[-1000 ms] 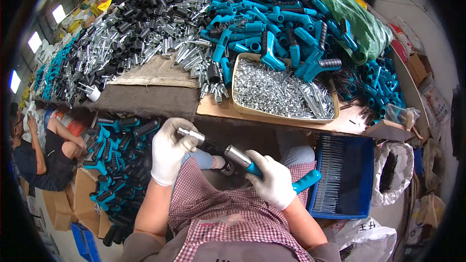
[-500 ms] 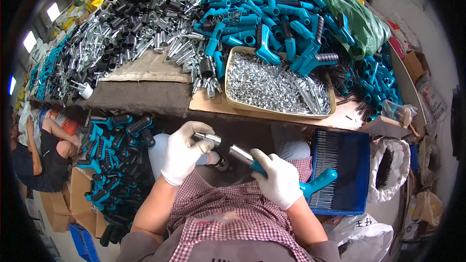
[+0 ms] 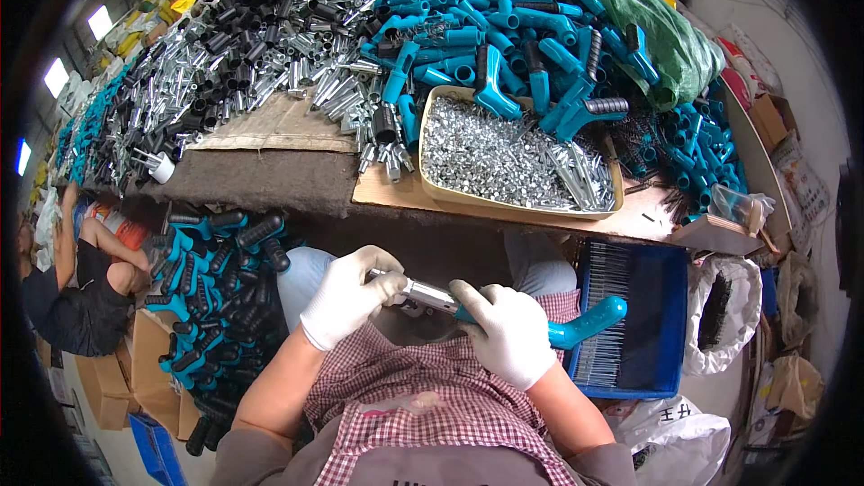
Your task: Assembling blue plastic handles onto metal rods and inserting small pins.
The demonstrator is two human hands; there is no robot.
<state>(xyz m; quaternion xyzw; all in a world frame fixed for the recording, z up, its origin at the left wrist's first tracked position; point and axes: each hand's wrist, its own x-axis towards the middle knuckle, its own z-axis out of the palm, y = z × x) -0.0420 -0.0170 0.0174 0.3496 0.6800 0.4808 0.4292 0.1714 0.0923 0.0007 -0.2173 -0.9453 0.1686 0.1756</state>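
My left hand [image 3: 354, 295], in a white glove, is closed round a silver metal tube [image 3: 427, 295]. That tube's right end meets the metal front of a teal pistol-style handle [image 3: 589, 324]. My gloved right hand [image 3: 509, 331] grips the handle round its neck, its bent grip sticking out to the right. The two parts form one line above my lap; whether one sits inside the other I cannot tell. My fingers hide the tube's left end in part.
A tray [image 3: 432, 191] of small metal parts stands at the bench's front edge. Behind it are heaps of teal handles [image 3: 450, 36] and metal tubes [image 3: 261, 72]. A blue bin [image 3: 661, 324] of thin rods is at right, black-and-teal handles [image 3: 211, 306] at left. Another person [image 3: 90, 297] sits far left.
My hands have come together. The metal tube in my left hand, apart from the teal handle before, now touches its metal front end. The person at far left has raised an arm.
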